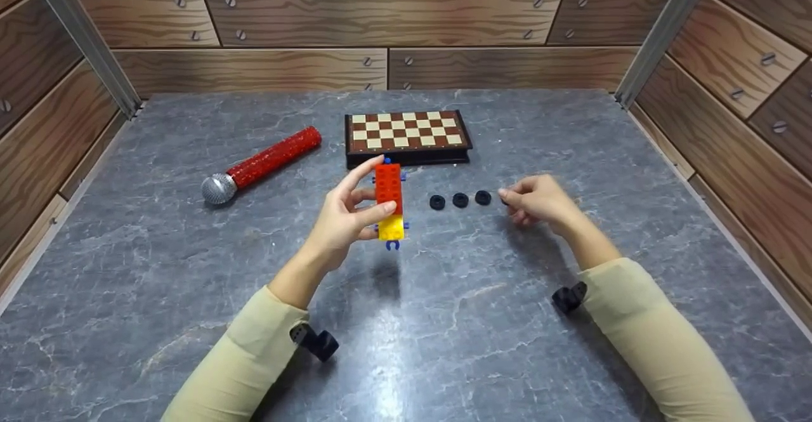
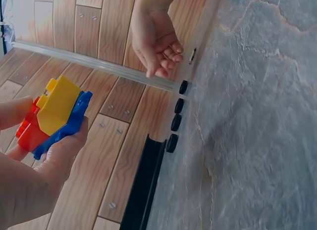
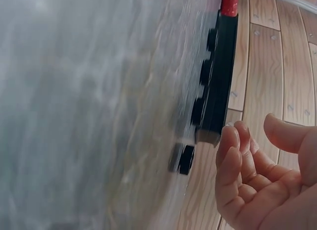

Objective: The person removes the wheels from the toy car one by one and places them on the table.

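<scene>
My left hand [image 1: 342, 219] holds up a building-block car body [image 1: 389, 187], gripped between thumb and fingers above the table. It has red studded bricks, a yellow brick and a blue base [image 2: 64, 128] with small pegs along the sides and a hook at the near end. Several small black toy wheels [image 1: 460, 200] lie in a row to its right. At the row's right end is my right hand [image 1: 536, 200], its fingertips overlapping the last wheel in the head view. The right wrist view shows that wheel [image 3: 186, 160] on the table, apart from the loosely bent fingers.
A folded chessboard box [image 1: 409, 133] lies behind the car body. To the left is a red glittery microphone [image 1: 273, 158] with a silver head. Wood-patterned walls [image 1: 380, 16] enclose the grey marbled table [image 1: 476, 346] at the back and sides.
</scene>
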A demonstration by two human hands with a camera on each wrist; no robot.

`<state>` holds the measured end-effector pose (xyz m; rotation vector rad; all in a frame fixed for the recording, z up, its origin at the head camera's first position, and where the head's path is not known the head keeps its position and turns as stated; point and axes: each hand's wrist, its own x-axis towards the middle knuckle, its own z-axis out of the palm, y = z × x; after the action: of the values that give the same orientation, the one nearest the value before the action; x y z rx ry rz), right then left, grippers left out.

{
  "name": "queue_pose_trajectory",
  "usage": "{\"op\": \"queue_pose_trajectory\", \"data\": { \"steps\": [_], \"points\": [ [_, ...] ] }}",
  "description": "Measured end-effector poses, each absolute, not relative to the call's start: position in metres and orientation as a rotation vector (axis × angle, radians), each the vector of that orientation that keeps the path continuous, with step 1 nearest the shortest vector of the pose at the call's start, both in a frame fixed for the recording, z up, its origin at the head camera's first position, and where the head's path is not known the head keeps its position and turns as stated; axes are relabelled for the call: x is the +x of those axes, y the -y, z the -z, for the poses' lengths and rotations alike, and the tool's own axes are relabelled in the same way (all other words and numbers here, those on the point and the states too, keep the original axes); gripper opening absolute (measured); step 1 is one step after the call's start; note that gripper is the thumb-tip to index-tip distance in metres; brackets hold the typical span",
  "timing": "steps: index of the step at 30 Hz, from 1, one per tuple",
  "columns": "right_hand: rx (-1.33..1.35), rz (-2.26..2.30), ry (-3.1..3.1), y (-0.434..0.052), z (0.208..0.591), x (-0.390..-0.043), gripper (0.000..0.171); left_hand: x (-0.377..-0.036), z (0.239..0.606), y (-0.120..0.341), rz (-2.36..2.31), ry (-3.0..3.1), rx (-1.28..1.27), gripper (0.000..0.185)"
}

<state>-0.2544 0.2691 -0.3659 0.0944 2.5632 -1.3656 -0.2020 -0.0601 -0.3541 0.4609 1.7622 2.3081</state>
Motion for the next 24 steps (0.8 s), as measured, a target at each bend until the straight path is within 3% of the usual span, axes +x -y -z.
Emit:
{"op": "queue_pose_trajectory", "data": {
  "steps": [14,24],
  "points": [
    [-0.306,1.574,-2.463,-0.219,0.360,-0.229,0.031,-0.209,0.368,0.062,-2.128,-1.820,0.352,0.067],
    [-0.395,1.759,-2.252,-0.180,0.350,-0.223,0.037,-0.208,0.369,0.059,-2.009,-1.820,0.375,0.067]
  ]
}}
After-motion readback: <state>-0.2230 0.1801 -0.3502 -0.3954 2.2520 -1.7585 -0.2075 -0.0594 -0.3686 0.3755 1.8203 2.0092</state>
